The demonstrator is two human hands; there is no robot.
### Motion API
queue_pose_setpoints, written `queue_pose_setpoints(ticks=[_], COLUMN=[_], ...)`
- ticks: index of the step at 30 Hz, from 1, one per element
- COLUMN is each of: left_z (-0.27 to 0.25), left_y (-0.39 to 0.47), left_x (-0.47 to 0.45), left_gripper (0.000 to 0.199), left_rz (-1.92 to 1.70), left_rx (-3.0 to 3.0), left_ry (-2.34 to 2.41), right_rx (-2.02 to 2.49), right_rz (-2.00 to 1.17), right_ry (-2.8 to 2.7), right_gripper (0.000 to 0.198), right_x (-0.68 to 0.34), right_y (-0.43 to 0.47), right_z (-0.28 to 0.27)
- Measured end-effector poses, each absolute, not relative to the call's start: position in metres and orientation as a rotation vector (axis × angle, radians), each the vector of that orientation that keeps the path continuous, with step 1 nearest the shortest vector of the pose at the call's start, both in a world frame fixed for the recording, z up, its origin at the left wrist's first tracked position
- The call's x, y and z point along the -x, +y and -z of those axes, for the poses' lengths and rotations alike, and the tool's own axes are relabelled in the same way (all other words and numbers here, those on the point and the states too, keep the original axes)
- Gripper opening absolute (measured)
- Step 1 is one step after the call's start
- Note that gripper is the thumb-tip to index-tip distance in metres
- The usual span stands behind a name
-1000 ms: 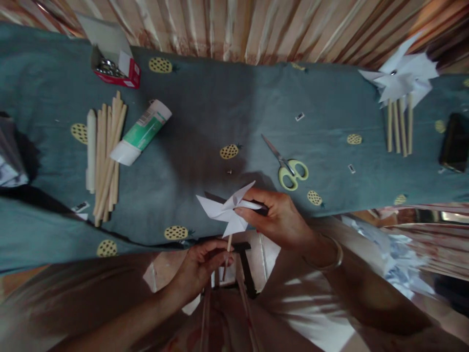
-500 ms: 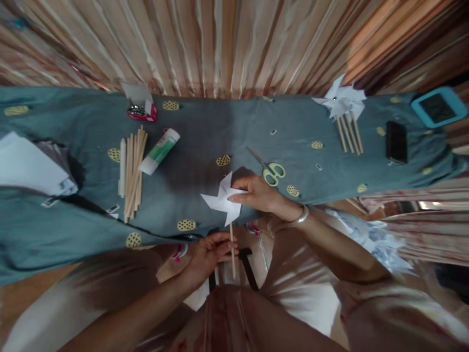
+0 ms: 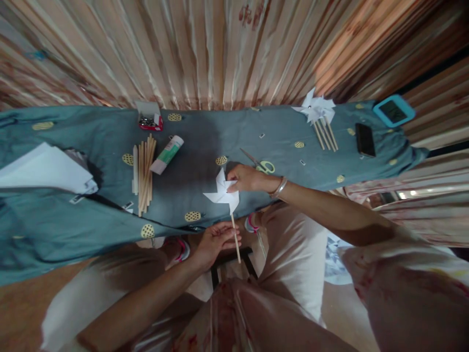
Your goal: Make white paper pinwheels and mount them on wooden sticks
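A white paper pinwheel (image 3: 224,195) on a wooden stick is held over the near edge of the cloth-covered table. My right hand (image 3: 245,179) pinches the pinwheel near its centre, thumb on the paper in front. Lower down, my left hand (image 3: 218,240) has its fingers around the stick (image 3: 236,239), whose bottom end sticks out below the hand. Just beyond my right hand lie the scissors (image 3: 264,166) with pale green handles, partly covered by that hand.
Several wooden sticks (image 3: 145,176) lie left of a green and white tube (image 3: 167,155). An open box of pins (image 3: 150,121) stands behind them. White paper sheets (image 3: 47,168) are at far left. Finished pinwheels (image 3: 317,108), a phone (image 3: 365,140) and a blue-framed device (image 3: 394,110) lie at right.
The camera view has shifted, so the table items sit differently in frame. Both hands keep hold of the pinwheel; its stick now slants slightly more.
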State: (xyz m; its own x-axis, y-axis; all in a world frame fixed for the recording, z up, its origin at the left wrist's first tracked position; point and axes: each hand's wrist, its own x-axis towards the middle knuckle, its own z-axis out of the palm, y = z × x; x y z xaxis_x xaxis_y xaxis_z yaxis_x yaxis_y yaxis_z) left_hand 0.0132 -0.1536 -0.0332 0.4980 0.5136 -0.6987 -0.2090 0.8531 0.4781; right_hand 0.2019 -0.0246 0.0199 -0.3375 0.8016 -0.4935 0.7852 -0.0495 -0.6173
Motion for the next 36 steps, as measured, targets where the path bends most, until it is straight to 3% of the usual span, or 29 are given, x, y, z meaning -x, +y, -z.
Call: queue_pose_setpoints(ticks=[8,28,36], left_z=[0.033,0.036,0.031], left_y=[-0.153,-0.152,-0.152], left_x=[-0.013,-0.013,-0.014], left_gripper=[0.055,0.049,0.050], left_rz=[-0.445,-0.432,-0.440], left_rx=[-0.376,-0.412,-0.413], left_ry=[0.922,0.902,0.910], right_rx=[1.724,1.726,1.660], right_rz=[-1.692,-1.631,-1.769], right_ry=[-2.020,-2.103,-1.963], right_gripper=[0.013,0.020,0.017], right_x=[-0.205,-0.203,-0.208], right_y=[-0.012,-0.014,-0.011], right_z=[-0.015,-0.018,-0.016])
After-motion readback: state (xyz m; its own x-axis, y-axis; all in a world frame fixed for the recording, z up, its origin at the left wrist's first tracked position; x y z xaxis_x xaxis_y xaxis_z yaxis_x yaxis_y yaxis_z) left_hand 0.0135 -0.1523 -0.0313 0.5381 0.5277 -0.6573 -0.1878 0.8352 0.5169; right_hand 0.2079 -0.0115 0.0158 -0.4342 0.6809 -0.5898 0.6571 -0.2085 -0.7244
